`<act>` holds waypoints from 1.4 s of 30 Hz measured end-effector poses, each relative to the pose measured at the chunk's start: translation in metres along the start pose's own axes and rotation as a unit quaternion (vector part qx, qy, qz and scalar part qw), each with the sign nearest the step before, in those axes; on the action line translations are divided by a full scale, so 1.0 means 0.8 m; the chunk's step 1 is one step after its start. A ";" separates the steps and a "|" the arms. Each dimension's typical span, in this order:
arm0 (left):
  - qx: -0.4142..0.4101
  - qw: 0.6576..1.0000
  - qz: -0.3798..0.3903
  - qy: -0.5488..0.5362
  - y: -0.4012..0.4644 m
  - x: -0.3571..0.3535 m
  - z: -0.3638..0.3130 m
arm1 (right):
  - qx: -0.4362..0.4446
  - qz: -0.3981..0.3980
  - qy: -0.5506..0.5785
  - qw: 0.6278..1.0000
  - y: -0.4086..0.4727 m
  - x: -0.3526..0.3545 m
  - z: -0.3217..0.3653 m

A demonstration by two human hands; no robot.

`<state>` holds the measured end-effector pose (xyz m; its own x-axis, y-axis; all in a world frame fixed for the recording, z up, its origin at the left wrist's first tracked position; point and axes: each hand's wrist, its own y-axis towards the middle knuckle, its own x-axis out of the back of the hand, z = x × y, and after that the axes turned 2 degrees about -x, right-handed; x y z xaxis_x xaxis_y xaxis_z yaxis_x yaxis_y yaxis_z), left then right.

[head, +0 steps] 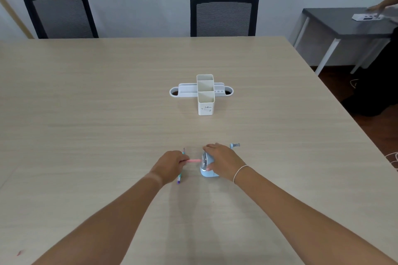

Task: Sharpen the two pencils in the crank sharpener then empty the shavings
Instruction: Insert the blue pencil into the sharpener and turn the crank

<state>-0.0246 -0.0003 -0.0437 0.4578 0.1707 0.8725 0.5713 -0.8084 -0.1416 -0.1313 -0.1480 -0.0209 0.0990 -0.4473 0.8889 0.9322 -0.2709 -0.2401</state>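
A light-blue crank sharpener (207, 173) stands on the wooden table (107, 103) near me. My right hand (221, 160) wraps over its top and grips it. Its crank handle (234, 145) sticks out to the right behind my hand. My left hand (171, 165) pinches a pink pencil (194, 160) that lies level, its right end at the sharpener's front face. A second pencil, teal and purple (179, 176), lies on the table under my left hand, partly hidden, its tip pointing away from me.
A white desk organiser (205, 97) with tall open compartments stands mid-table beyond the sharpener. Two black mesh chairs (224, 17) sit at the far edge. A dark side table (344, 21) stands at the right, where another person's hand rests.
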 end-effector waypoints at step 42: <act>-0.038 0.991 0.089 0.089 0.038 -0.019 -0.106 | -0.011 -0.249 0.067 0.966 -0.038 0.023 -0.088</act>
<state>-0.0718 -0.0752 -0.0221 0.4152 -0.0759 0.9066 0.4367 -0.8576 -0.2718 -0.1822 -0.2075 -0.0250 -0.4074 -0.3625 0.8382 0.8444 -0.4991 0.1946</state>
